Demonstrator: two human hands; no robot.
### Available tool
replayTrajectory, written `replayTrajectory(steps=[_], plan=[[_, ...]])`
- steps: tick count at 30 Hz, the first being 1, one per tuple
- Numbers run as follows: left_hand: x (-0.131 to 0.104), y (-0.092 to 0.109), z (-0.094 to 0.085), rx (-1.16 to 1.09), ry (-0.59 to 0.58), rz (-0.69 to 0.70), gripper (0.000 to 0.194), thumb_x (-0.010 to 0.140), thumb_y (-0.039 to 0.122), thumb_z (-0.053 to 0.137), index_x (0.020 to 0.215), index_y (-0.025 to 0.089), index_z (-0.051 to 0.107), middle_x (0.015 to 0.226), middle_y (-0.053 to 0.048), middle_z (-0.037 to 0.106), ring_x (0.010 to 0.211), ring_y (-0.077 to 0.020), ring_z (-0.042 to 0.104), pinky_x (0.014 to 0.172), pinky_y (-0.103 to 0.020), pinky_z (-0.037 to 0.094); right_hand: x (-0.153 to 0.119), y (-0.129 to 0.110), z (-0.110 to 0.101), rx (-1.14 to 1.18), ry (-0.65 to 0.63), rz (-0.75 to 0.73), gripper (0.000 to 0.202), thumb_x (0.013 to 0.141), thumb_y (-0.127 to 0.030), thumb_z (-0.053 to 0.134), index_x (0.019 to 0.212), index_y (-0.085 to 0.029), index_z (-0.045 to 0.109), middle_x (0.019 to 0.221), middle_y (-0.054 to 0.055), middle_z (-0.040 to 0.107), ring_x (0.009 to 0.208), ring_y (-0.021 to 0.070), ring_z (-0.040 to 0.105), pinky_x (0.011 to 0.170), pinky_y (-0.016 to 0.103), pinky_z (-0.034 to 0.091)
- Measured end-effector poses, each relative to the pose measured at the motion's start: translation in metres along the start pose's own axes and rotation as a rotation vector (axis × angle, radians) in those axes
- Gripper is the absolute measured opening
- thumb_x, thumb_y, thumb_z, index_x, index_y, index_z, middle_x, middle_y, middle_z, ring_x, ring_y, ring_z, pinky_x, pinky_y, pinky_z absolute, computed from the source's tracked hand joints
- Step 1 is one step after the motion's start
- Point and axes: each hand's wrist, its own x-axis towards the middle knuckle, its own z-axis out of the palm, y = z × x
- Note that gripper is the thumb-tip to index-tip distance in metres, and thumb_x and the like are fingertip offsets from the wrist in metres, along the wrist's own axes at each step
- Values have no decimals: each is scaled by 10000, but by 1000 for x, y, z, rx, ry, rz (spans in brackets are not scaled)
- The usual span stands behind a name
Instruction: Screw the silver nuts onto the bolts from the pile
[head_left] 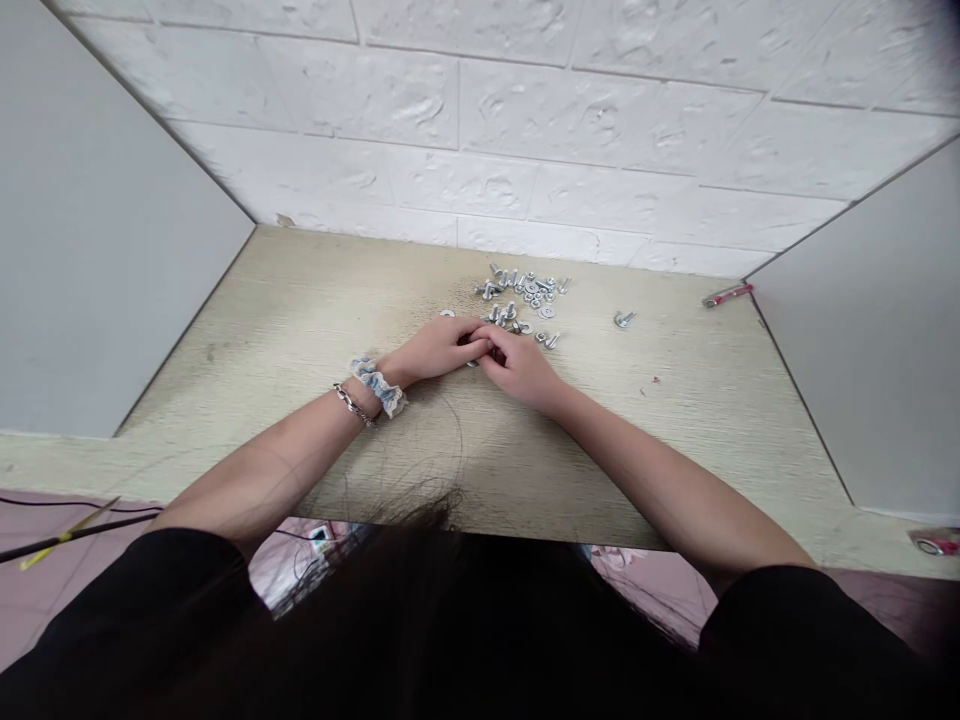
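My left hand (439,346) and my right hand (521,368) meet at the fingertips low over the wooden surface. Both are closed, with fingers and thumbs pressed together; whatever they pinch is hidden between them. Just beyond the fingers lie several bolts (502,314) and a washer (525,327). A nut (540,338) and a small bolt (553,341) rest right of my right hand. Farther back is a loose pile of bolts, nuts and washers (532,288). One flat washer (447,313) lies behind my left hand.
The pale wooden board (390,460) ends at a white brick-patterned wall (525,110), with grey panels (127,200) on both sides. A bolt with a nut (623,319) lies apart at right. A red and silver object (727,295) sits by the right panel.
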Motion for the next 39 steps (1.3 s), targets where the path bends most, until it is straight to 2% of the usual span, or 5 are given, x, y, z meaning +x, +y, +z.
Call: replayTrajectory(steps=[11,19,39], plan=[[0,-2,2,7,-3,-3,246,856,349,447,805,163,601,750,-9,628,698,-129,541,652,-257,384,0,1,0,-11,2,-4,254,793,-190,462,1003,-181,605,906,35,679,721,143,567,685,267,415],[1,3,-1,3,-8,-29,257,850,340,447,858,160,631,778,-17,654,711,-128,552,660,-258,391,1,1,0,-13,0,-16,251,796,-187,456,997,-190,607,902,33,674,740,149,570,699,274,417],[0,1,0,5,-15,-21,267,860,350,437,836,156,620,790,-22,651,729,-132,552,677,-259,397,0,0,-1,-14,-11,1,244,798,-188,463,998,-186,604,919,37,676,753,149,575,711,274,420]])
